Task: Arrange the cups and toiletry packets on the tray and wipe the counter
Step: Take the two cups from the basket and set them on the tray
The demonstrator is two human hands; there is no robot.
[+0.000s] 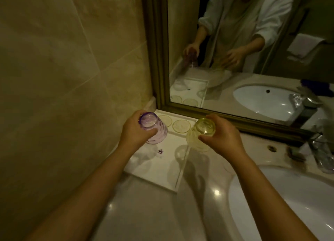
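Note:
My left hand (134, 131) grips a purple glass cup (155, 130), turned upside down, above the far left part of the white tray (155, 174). My right hand (223, 135) holds a yellow glass cup (200, 134), also upside down, over the tray's right edge. Two round yellow coasters (181, 126) lie at the tray's far end by the mirror. A small dark purple mark (160, 151) sits on the tray's middle. No toiletry packets show on the tray.
The tray lies in the counter's left corner against the tiled wall (72, 78) and the framed mirror (253, 51). A white sink basin (289, 204) is at the lower right. Crinkled clear wrappers (323, 156) and a dark item lie at the far right.

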